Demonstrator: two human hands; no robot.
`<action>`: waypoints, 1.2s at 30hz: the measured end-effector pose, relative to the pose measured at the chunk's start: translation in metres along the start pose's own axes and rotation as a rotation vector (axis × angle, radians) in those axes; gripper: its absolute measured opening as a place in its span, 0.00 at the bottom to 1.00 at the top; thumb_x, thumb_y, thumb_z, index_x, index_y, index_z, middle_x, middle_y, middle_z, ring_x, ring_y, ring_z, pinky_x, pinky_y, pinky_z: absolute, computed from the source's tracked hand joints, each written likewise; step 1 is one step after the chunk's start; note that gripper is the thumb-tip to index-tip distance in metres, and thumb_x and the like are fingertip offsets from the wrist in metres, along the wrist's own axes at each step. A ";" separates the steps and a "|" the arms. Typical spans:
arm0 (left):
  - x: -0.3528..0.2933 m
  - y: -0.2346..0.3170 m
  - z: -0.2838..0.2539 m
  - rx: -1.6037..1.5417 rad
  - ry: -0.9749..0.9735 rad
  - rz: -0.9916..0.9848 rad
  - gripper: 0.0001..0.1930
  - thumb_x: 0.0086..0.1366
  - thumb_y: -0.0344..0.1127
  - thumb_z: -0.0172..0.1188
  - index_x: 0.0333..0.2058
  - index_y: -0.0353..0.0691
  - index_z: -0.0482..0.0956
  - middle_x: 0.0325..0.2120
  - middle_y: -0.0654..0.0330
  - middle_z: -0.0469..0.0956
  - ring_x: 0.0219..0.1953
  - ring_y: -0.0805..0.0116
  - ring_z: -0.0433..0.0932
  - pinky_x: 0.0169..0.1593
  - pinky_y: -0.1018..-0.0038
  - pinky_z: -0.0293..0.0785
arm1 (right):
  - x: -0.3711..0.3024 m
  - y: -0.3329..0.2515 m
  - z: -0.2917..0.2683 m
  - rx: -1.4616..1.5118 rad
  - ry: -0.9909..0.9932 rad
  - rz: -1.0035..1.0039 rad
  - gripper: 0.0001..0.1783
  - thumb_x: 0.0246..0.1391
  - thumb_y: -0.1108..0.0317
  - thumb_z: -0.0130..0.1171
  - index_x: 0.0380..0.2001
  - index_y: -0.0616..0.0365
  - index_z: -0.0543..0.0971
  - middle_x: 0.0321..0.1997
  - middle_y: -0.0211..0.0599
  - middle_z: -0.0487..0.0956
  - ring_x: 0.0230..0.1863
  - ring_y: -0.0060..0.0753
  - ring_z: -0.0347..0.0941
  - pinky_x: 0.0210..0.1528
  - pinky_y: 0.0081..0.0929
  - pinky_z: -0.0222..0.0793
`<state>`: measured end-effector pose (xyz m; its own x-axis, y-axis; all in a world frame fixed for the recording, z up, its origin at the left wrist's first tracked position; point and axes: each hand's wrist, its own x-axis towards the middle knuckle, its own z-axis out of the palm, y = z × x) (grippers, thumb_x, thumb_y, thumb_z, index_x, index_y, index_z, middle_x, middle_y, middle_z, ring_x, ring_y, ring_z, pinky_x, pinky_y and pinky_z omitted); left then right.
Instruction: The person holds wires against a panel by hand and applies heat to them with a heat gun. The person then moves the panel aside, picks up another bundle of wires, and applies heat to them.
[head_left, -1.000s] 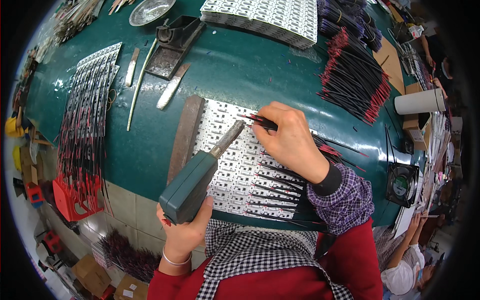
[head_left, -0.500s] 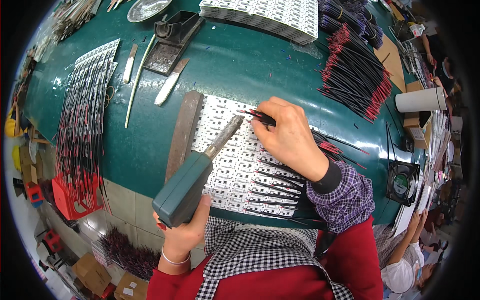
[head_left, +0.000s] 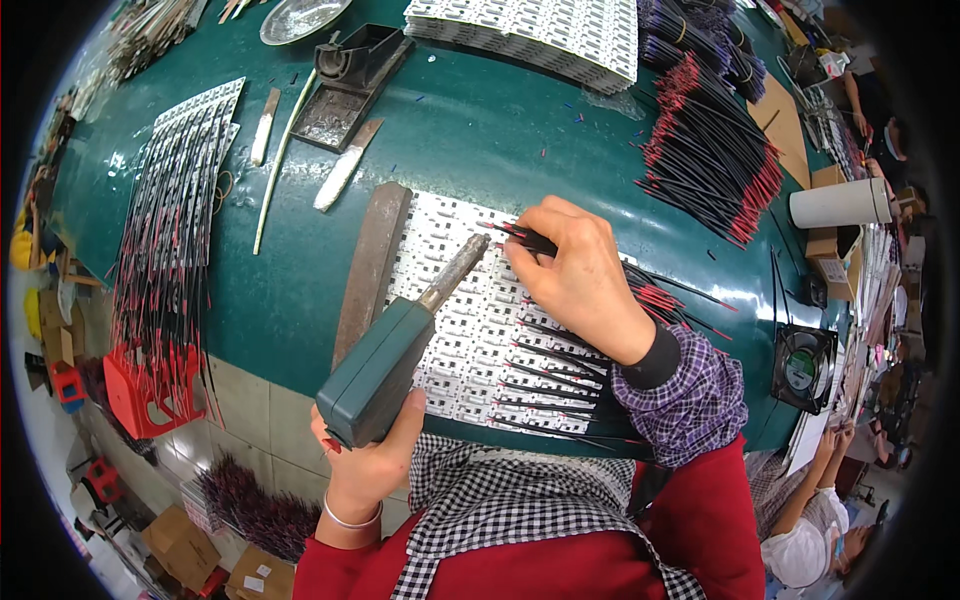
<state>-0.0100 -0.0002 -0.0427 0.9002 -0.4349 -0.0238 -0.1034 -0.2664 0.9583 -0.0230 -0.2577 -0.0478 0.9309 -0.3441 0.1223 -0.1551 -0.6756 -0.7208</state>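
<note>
While a white sheet of small circuit boards (head_left: 430,375) lies on the green table (head_left: 480,140) at its near edge, two bare hands meet above it. The left hand (head_left: 372,455) has its grip wrapped around the near end of a dark green gun-shaped tool (head_left: 375,370), whose metal tip points toward the far right. The right hand (head_left: 575,275) has its grip pinched together on a small bunch of black wires (head_left: 532,239) with red ends, just beside that tip; whether tip and wire touch cannot be told. A dark bar (head_left: 368,285) lies along the sheet's left edge. Work on this sheet appears partly done: a row of black wires (head_left: 545,385) runs across its near right part, while the left part and far edge show none; whether those wires are fixed is too small to tell. On the table's left, a wired sheet (head_left: 190,170) with strands hanging over the near edge looks finished. Much seems left: a thick stack of white sheets (head_left: 525,35) stands at the far side, and a large pile of loose wires (head_left: 710,150) lies far right.
</note>
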 end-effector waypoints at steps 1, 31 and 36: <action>0.001 -0.001 0.000 0.006 -0.003 0.022 0.14 0.55 0.20 0.66 0.42 0.30 0.82 0.28 0.62 0.81 0.20 0.82 0.71 0.23 0.83 0.65 | 0.000 0.000 0.000 -0.007 0.005 0.004 0.05 0.49 0.74 0.60 0.26 0.67 0.79 0.26 0.48 0.75 0.28 0.54 0.75 0.33 0.44 0.69; 0.005 0.004 0.005 0.013 0.031 0.028 0.08 0.52 0.22 0.68 0.32 0.31 0.81 0.25 0.58 0.82 0.23 0.73 0.79 0.28 0.77 0.73 | 0.006 0.003 -0.005 -0.030 -0.068 0.015 0.06 0.48 0.73 0.61 0.28 0.67 0.80 0.28 0.49 0.76 0.31 0.55 0.75 0.36 0.45 0.69; 0.005 0.003 0.003 0.033 -0.016 0.083 0.08 0.52 0.22 0.68 0.32 0.30 0.81 0.24 0.58 0.81 0.22 0.73 0.78 0.28 0.78 0.72 | 0.005 0.000 -0.006 -0.050 -0.075 0.010 0.07 0.48 0.73 0.62 0.28 0.67 0.80 0.27 0.49 0.76 0.31 0.55 0.74 0.36 0.45 0.69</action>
<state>-0.0068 -0.0059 -0.0406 0.8812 -0.4700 0.0502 -0.1912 -0.2573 0.9472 -0.0200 -0.2632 -0.0434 0.9513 -0.3019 0.0625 -0.1786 -0.7050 -0.6863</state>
